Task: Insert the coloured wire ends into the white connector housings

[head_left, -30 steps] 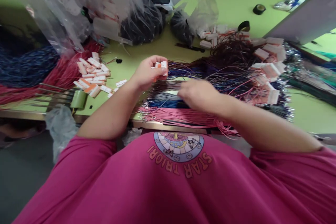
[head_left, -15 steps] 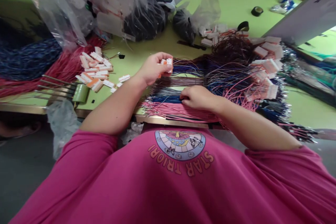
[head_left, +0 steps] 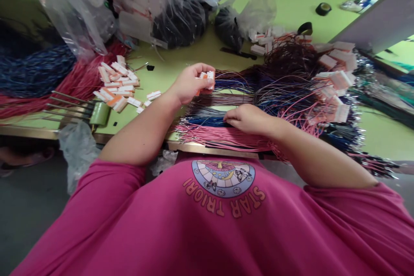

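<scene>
My left hand [head_left: 189, 83] is closed on a small white and orange connector [head_left: 207, 78], held just above rows of thin wires. The rows lie side by side on the green table: pink wires [head_left: 213, 136] nearest me, then blue wires [head_left: 203, 120], grey ones and dark purple ones farther back. My right hand [head_left: 247, 118] rests on the blue and pink rows with its fingers pinched together at the wires; what it grips is too fine to make out.
Loose white and orange connectors [head_left: 116, 84] lie left of my hands beside red wire bundles [head_left: 77, 84]. Clear plastic bags [head_left: 145, 4] of dark parts stand behind. More connectors on tangled wires [head_left: 326, 86] pile up at right. Tape rolls [head_left: 322, 8] sit far back. A green-handled tool [head_left: 97, 113] lies at the table edge.
My right hand dropped from above the grey wires down onto the blue and pink rows and pinched shut. My left hand kept the connector and barely shifted.
</scene>
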Demonstrator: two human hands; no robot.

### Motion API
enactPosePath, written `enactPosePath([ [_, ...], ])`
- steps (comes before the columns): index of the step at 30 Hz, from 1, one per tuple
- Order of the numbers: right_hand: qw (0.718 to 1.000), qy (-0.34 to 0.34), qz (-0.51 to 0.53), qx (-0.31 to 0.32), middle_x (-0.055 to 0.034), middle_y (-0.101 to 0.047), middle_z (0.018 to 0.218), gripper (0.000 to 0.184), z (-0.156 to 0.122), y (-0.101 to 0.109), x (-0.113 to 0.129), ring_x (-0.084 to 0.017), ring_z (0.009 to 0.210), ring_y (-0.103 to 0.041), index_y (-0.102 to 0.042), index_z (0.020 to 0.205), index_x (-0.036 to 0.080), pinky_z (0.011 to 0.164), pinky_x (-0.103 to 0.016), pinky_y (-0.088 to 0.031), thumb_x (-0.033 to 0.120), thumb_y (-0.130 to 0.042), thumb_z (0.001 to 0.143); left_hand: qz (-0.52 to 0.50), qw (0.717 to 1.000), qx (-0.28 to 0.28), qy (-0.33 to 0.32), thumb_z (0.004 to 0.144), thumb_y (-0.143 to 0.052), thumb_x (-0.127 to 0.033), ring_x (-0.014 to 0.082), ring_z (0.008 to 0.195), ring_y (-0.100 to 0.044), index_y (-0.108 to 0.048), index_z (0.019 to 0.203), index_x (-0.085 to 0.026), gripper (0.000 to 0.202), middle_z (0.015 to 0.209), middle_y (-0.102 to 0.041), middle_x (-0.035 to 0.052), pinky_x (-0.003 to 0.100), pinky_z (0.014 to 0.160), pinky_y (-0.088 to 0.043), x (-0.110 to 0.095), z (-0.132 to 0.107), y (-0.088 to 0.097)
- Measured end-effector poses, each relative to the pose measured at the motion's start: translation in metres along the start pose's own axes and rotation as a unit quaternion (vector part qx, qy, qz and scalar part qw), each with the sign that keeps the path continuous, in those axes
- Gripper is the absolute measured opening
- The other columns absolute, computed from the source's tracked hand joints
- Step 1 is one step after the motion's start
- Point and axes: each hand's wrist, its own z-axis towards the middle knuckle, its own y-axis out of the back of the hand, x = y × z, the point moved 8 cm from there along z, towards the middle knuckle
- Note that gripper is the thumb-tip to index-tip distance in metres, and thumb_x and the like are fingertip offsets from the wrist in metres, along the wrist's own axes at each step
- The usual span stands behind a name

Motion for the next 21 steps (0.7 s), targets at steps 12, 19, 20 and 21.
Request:
enactPosePath([
  [12, 0.965, -0.101, 0.237, -0.043, -0.0018, -0.068, 0.065, 0.015, -0.024, 0.037, -0.035, -0.016, 0.061, -0.06, -0.059, 0.062, 0.021, 0.065, -0.03, -0.046, 0.022, -0.057, 0.077, 0.022, 1.0, 0.011, 0.005, 0.081, -0.068, -0.007, 0.0138, 0.083, -0.067, -0.063, 0.115, -0.017, 0.036, 0.093, -0.067, 0.0031, 0.035, 0.081, -0.062, -0.003, -0.003, -0.002],
  [19, 0.916, 0.049, 0.389, -0.08, 0.0004, -0.065, 0.064, 0.016, -0.047, 0.052, -0.034, -0.013, 0.06, -0.056, -0.064, 0.073, 0.021, 0.062, -0.029, -0.044, 0.036, -0.069, 0.078, 0.008, 1.0, 0.021, 0.016, 0.081, -0.07, -0.008, 0.0133, 0.082, -0.067, -0.063, 0.113, -0.018, 0.034, 0.09, -0.067, 0.0019, 0.033, 0.079, -0.062, -0.002, -0.004, -0.004],
  [20, 0.93, 0.069, 0.354, -0.064, 0.0007, -0.066, 0.067, 0.014, -0.045, 0.048, -0.02, -0.013, 0.062, -0.056, -0.067, 0.079, 0.02, 0.063, -0.028, -0.043, 0.034, -0.068, 0.08, 0.004, 1.0, 0.02, 0.018, 0.08, -0.071, -0.009, 0.0138, 0.082, -0.067, -0.064, 0.113, -0.018, 0.035, 0.09, -0.067, 0.002, 0.034, 0.079, -0.062, -0.001, -0.005, -0.004],
  [21, 0.948, 0.086, 0.304, -0.046, 0.0006, -0.068, 0.071, 0.015, -0.042, 0.042, -0.002, -0.013, 0.065, -0.057, -0.071, 0.087, 0.019, 0.065, -0.028, -0.043, 0.032, -0.067, 0.081, -0.001, 1.0, 0.021, 0.021, 0.08, -0.072, -0.01, 0.0142, 0.081, -0.067, -0.064, 0.113, -0.018, 0.035, 0.09, -0.067, 0.002, 0.034, 0.078, -0.062, -0.001, -0.005, -0.004],
])
